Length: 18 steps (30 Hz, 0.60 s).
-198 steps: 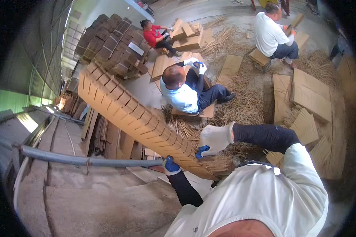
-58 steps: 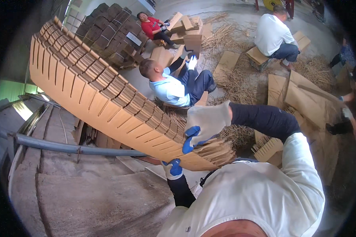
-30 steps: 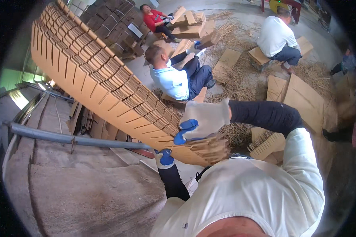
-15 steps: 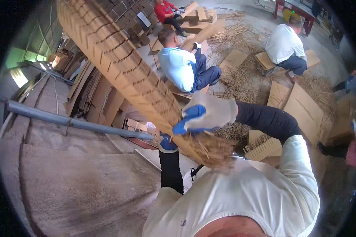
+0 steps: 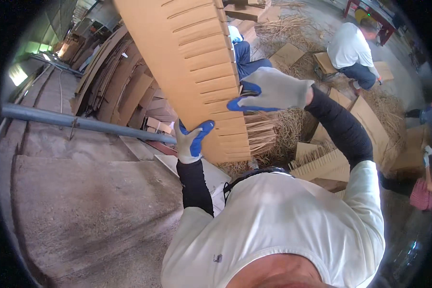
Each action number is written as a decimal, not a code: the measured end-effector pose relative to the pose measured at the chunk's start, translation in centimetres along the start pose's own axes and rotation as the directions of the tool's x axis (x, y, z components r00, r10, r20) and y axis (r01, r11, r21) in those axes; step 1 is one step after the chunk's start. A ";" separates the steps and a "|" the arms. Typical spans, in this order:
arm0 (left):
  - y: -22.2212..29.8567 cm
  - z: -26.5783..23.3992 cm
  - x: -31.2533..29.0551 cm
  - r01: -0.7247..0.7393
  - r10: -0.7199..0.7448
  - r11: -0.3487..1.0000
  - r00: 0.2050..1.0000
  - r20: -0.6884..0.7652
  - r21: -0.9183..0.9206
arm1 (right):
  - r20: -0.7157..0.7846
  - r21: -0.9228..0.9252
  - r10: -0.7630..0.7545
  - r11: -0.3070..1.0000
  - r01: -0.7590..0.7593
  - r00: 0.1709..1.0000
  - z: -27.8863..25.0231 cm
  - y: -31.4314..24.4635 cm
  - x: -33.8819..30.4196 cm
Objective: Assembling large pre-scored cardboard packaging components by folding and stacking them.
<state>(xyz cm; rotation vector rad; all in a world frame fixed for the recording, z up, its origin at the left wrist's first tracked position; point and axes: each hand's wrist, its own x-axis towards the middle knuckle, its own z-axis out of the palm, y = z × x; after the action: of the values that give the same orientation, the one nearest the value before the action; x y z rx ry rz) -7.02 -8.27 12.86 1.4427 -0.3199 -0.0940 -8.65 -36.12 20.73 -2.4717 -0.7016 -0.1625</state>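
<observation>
A thick stack of slotted cardboard sheets (image 5: 192, 62) stands tilted in front of me, its broad brown face turned my way. Short slits run in from its right edge. My left hand (image 5: 192, 139), in a grey and blue glove, grips the lower left edge with the thumb across the face. At the slotted right edge, my right hand (image 5: 273, 91), gloved alike, holds on with its blue fingertips; part of its grip is hidden. Just below that hand, thin cardboard strips (image 5: 261, 132) stick out from the stack's side.
A grey metal pipe (image 5: 86, 125) crosses on the left above a concrete ledge (image 5: 81, 206). Flattened cardboard (image 5: 120, 91) leans behind it. A person in white (image 5: 348, 48) sits at the upper right among scrap strips (image 5: 288, 31). Slotted pieces (image 5: 324, 165) lie near my right elbow.
The stack has turned from its ragged slotted side to its flat face and swung more upright. My left hand now shows on its left edge; my right hand has moved up and right.
</observation>
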 end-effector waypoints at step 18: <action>-4.7 1.2 1.9 0.123 0.026 0.771 0.974 0.224 -0.625 | -0.329 0.662 -0.342 0.581 0.474 0.880 0.9 -3.7 -1.3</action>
<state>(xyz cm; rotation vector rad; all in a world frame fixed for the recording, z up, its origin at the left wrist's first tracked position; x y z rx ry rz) -4.93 -10.56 8.67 0.7550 -0.3862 -0.3749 -11.71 -33.64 21.45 -1.4712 -1.0225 -0.2094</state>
